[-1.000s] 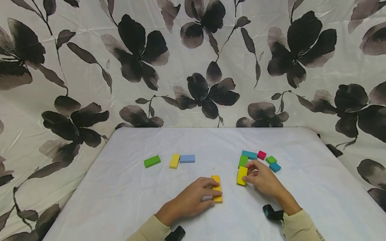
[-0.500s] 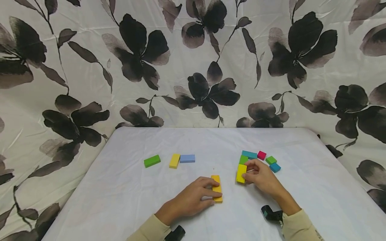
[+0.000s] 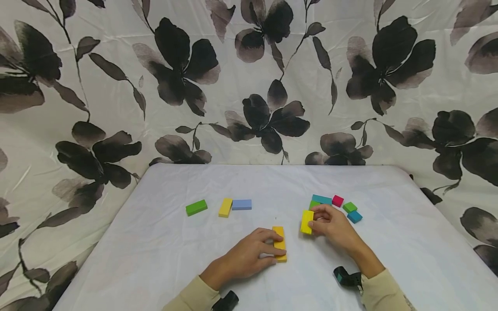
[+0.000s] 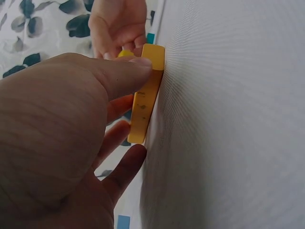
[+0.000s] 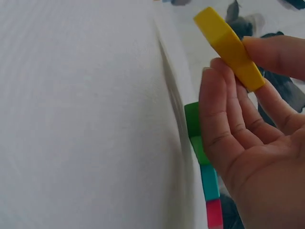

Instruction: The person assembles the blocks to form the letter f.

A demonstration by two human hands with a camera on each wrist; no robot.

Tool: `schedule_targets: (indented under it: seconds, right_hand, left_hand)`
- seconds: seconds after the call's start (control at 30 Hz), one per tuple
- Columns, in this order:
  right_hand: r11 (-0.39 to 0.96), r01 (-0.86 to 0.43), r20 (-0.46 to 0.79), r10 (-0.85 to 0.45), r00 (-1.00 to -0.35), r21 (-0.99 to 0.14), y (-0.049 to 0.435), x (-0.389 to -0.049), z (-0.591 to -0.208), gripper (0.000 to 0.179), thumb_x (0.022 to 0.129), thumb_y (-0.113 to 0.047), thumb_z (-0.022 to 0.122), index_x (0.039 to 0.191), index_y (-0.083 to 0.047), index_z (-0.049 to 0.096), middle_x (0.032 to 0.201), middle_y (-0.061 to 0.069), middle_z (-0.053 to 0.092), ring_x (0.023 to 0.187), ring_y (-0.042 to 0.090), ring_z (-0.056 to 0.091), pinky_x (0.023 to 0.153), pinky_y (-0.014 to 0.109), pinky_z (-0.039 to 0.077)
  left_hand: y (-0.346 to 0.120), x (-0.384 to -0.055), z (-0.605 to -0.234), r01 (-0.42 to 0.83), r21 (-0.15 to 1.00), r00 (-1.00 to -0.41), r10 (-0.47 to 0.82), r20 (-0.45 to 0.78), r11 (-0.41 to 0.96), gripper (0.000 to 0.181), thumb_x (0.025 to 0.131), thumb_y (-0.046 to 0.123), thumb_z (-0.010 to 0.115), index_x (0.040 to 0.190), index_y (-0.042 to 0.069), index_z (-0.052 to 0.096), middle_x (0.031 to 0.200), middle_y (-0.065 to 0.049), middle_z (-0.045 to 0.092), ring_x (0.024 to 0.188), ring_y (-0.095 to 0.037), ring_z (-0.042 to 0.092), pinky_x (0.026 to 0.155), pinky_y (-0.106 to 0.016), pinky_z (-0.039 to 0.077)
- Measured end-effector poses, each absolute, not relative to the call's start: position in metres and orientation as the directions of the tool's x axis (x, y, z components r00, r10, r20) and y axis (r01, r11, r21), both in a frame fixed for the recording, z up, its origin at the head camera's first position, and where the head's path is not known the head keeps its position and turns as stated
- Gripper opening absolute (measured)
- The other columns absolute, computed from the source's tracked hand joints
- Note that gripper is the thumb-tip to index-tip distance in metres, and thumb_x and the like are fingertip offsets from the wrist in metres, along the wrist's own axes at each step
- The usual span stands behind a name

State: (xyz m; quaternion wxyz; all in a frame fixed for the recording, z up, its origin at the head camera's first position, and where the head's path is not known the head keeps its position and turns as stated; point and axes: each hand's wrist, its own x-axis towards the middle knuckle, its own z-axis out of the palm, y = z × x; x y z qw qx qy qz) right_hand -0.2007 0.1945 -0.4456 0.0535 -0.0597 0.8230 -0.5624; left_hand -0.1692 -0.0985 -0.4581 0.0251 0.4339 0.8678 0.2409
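Observation:
My left hand point(image 3: 250, 254) holds an orange-yellow wooden block point(image 3: 279, 244) that lies on the white cloth, thumb at its near end and fingers over it. In the left wrist view the thumb presses on that orange-yellow block point(image 4: 145, 102), seen from its side. A brighter yellow block point(image 3: 307, 222) is pinched between the thumb and fingers of my right hand point(image 3: 333, 224), to the right of the first block. The right wrist view has this yellow block point(image 5: 229, 48) raised off the cloth, with the other fingers stretched below it.
Behind the right hand lie a teal block point(image 3: 322, 199), a partly hidden green one point(image 3: 314, 204), a red one point(image 3: 337, 200), a small green one point(image 3: 349, 207) and a blue one point(image 3: 354, 216). Farther left are a green block point(image 3: 196, 208), a yellow one point(image 3: 225, 207) and a light blue one point(image 3: 242, 204).
My right hand has carried the yellow block a little left and away from me, off the row beside the green block. The left hand and its block stay in place.

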Motion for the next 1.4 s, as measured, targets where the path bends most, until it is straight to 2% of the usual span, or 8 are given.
schedule_targets:
  seconds: [0.3, 0.5, 1.0, 1.4]
  right_hand:
    - [0.292, -0.050, -0.001, -0.173, -0.985, -0.955, 0.187, -0.205, -0.434, 0.049, 0.091, -0.013, 0.073, 0.132, 0.003, 0.054, 0.122, 0.020, 0.058, 0.108, 0.028, 0.058, 0.084, 0.028, 0.055]
    - [0.237, -0.030, -0.013, -0.181, -0.983, -0.971, 0.184, -0.208, -0.433, 0.046, 0.091, -0.012, 0.072, 0.132, 0.002, 0.055, 0.120, 0.022, 0.057, 0.103, 0.029, 0.060, 0.082, 0.033, 0.058]
    - [0.226, -0.043, -0.008, -0.221, -0.975, -0.973, 0.161, -0.219, -0.431, 0.046, 0.095, -0.012, 0.068, 0.138, -0.002, 0.056, 0.126, 0.020, 0.060, 0.103, 0.027, 0.062, 0.085, 0.035, 0.058]
    - [0.223, 0.011, -0.059, -0.207, -0.977, -0.975, 0.147, -0.232, -0.432, 0.046, 0.095, -0.010, 0.065, 0.140, -0.003, 0.056, 0.129, 0.018, 0.058, 0.108, 0.029, 0.059, 0.088, 0.037, 0.056]
  left_hand:
    - [-0.099, -0.170, -0.457, 0.747, 0.447, -0.613, 0.770, 0.179, 0.492, 0.030, 0.097, 0.023, 0.069, 0.127, 0.026, 0.072, 0.139, 0.008, 0.054, 0.132, -0.014, 0.043, 0.111, -0.037, 0.038]
    - [-0.097, -0.169, -0.459, 0.743, 0.458, -0.612, 0.773, 0.168, 0.489, 0.032, 0.097, 0.022, 0.069, 0.128, 0.026, 0.071, 0.140, 0.008, 0.053, 0.134, -0.014, 0.042, 0.111, -0.038, 0.037]
    - [-0.098, -0.169, -0.458, 0.752, 0.426, -0.611, 0.774, 0.165, 0.503, 0.031, 0.097, 0.024, 0.069, 0.128, 0.027, 0.071, 0.140, 0.008, 0.053, 0.133, -0.014, 0.043, 0.111, -0.037, 0.038]
    - [-0.098, -0.170, -0.458, 0.732, 0.457, -0.621, 0.771, 0.143, 0.506, 0.031, 0.098, 0.024, 0.068, 0.128, 0.028, 0.070, 0.141, 0.009, 0.053, 0.133, -0.013, 0.043, 0.111, -0.038, 0.038]
